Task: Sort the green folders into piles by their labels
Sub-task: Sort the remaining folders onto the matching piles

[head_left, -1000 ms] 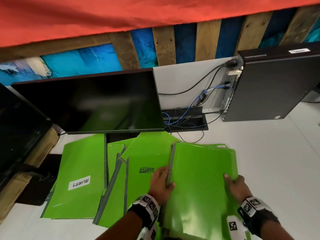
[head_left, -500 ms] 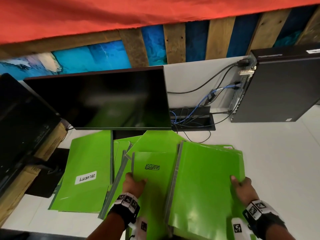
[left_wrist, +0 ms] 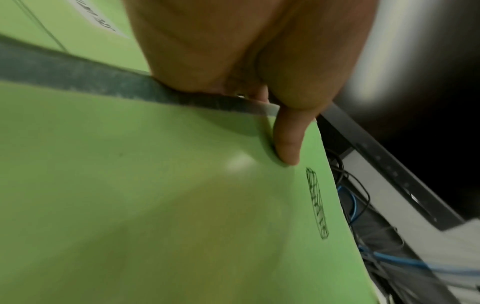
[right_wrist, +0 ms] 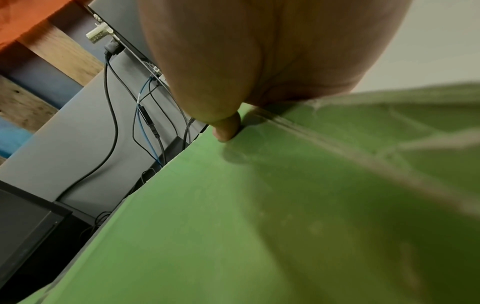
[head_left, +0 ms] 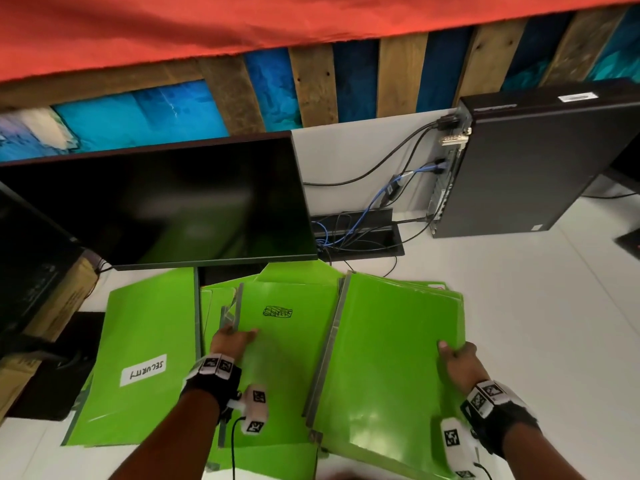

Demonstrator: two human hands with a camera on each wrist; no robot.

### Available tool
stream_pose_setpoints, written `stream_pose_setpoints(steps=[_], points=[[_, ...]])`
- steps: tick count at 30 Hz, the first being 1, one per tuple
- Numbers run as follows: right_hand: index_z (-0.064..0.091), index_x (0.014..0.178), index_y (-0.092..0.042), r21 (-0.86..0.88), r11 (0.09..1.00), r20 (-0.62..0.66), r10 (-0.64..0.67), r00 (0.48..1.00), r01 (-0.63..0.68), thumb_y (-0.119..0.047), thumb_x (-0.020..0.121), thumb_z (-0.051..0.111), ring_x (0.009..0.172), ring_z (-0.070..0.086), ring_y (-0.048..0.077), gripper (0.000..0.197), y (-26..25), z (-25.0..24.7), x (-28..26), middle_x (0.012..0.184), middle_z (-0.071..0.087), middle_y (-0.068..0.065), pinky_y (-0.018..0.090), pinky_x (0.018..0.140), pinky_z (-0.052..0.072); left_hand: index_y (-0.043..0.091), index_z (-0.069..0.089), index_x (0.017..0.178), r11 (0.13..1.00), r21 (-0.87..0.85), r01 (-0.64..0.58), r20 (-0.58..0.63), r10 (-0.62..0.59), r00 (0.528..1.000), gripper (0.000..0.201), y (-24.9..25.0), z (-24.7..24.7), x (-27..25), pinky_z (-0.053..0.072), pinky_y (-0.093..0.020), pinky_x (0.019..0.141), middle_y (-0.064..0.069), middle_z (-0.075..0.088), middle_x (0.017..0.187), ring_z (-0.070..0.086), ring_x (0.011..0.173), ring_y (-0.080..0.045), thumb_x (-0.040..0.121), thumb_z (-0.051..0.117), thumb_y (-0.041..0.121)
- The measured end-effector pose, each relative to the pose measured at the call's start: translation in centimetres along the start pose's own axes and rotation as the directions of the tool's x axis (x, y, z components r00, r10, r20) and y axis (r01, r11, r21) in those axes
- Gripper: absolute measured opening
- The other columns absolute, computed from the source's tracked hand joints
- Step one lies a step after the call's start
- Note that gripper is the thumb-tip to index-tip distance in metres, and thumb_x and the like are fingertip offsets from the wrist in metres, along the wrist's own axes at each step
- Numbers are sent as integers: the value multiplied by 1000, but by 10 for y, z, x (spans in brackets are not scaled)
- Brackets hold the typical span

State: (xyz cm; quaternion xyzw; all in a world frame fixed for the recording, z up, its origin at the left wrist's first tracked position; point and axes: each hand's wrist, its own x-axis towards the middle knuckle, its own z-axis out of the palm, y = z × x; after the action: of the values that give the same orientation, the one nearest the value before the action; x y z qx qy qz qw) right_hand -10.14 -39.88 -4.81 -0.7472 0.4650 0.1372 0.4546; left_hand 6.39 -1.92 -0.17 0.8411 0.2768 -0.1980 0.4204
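Observation:
Several green folders lie on the white desk. My left hand [head_left: 232, 342] grips the grey spine edge of the middle folder [head_left: 287, 368], which bears a scribbled black mark [head_left: 277, 311]; in the left wrist view the thumb [left_wrist: 287, 144] presses its cover [left_wrist: 155, 205] near the mark [left_wrist: 317, 203]. My right hand [head_left: 456, 356] holds the right edge of a stack of plain green folders [head_left: 391, 358]; the right wrist view shows the thumb [right_wrist: 226, 128] on the top cover [right_wrist: 259, 226]. At left lies a folder with a white "SECURITY" label [head_left: 143, 371].
A dark monitor [head_left: 166, 202] stands just behind the folders. A black computer case [head_left: 540, 164] stands at the back right with cables [head_left: 374, 216] running to a black tray. A cardboard box [head_left: 52, 299] and a black screen are at left. White desk [head_left: 536, 323] lies to the right.
My left hand left the right stack's spine and moved left to the marked folder's spine edge. The right hand stayed on the stack's right edge.

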Motion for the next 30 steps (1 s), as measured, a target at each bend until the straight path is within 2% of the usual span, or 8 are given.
stream_pose_setpoints(steps=[5, 10, 16, 18, 21, 25, 28, 30], points=[[32, 121, 8, -21, 1000, 3, 2, 1000, -2, -37, 94, 47, 111, 55, 43, 55, 1, 1, 2, 126, 51, 34, 43, 93, 43, 10, 50, 127, 996, -61, -69, 13, 70, 997, 58, 9, -2, 4, 37, -45, 104, -13, 51, 133, 49, 115, -32, 76, 75, 23], [32, 121, 8, -25, 1000, 3, 2, 1000, -2, -37, 95, 46, 113, 54, 43, 54, 0, 2, 3, 126, 51, 34, 44, 94, 42, 6, 51, 111, 980, -67, -189, -104, 181, 978, 33, 4, 0, -9, 45, -45, 98, -2, 53, 116, 54, 109, -29, 84, 67, 16], [33, 118, 7, -25, 1000, -1, 17, 1000, -17, -37, 94, 48, 112, 55, 44, 52, -2, 2, 4, 126, 51, 35, 46, 96, 43, 26, 36, 114, 944, -139, -298, -190, 270, 944, 40, -18, -43, -19, 46, -58, 95, -26, 46, 130, 49, 116, -48, 87, 61, 9], [32, 123, 8, -31, 999, 5, 10, 1000, -9, -36, 95, 47, 114, 54, 44, 54, -3, 1, 2, 128, 50, 34, 45, 96, 42, 33, 26, 123, 927, -203, -315, -235, 267, 935, 57, -21, -62, -22, 39, -51, 103, -29, 39, 137, 45, 122, -48, 87, 59, 2], [32, 125, 8, -34, 999, 5, 8, 1000, -8, -37, 95, 46, 116, 52, 44, 56, -2, 1, 1, 130, 49, 34, 44, 96, 41, 10, 11, 143, 925, -264, -275, -378, 163, 911, 72, -16, -97, -32, 31, -30, 99, -31, 48, 131, 49, 122, -37, 89, 58, 4], [33, 124, 9, -30, 1000, -8, 3, 1000, -3, -36, 95, 47, 117, 52, 45, 56, 0, 2, 3, 130, 48, 35, 44, 97, 41, 9, 58, 120, 922, -322, -216, -410, 70, 909, 39, -18, -158, -30, 47, -45, 96, -19, 67, 113, 64, 100, -32, 86, 63, 27], [33, 124, 10, -23, 1000, -11, 2, 1000, -3, -36, 94, 48, 117, 51, 46, 56, 1, 3, 3, 130, 48, 36, 45, 98, 40, 14, 64, 106, 855, -426, -295, -396, 117, 911, 24, -17, -193, -37, 51, -39, 75, -7, 70, 81, 61, 73, -26, 85, 61, 26], [33, 123, 10, -21, 1000, -15, 8, 1000, -8, -36, 94, 48, 117, 51, 46, 56, 0, 3, 3, 130, 48, 36, 46, 98, 40, 25, 66, 99, 825, -364, -433, -452, 251, 856, 18, -9, -208, -48, 51, -43, 71, -14, 68, 90, 60, 78, -30, 84, 61, 32]])
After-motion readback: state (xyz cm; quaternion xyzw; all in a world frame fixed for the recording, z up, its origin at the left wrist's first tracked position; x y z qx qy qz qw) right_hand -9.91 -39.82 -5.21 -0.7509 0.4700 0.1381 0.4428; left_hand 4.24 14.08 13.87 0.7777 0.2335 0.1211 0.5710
